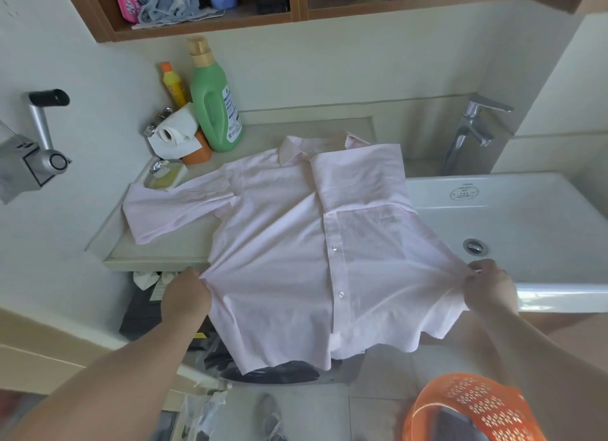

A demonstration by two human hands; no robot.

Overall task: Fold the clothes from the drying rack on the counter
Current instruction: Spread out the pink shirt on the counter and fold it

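A pale pink button-up shirt (296, 230) lies front up across the counter (158, 253), collar at the far side. Its left sleeve spreads out over the counter's left part. The shirt's right side looks folded in near the sink. The lower hem hangs off the counter's front edge. My left hand (186, 296) grips the shirt's left side seam near the hem. My right hand (487, 284) pinches the right side of the shirt over the sink's front rim. The cloth is pulled taut between both hands.
A white sink (526, 217) with a chrome tap (473, 128) sits right of the shirt. A green detergent bottle (215, 101), a yellow bottle (172, 85) and a paper roll (174, 131) stand at the counter's back left. An orange perforated basket (467, 411) is at the lower right.
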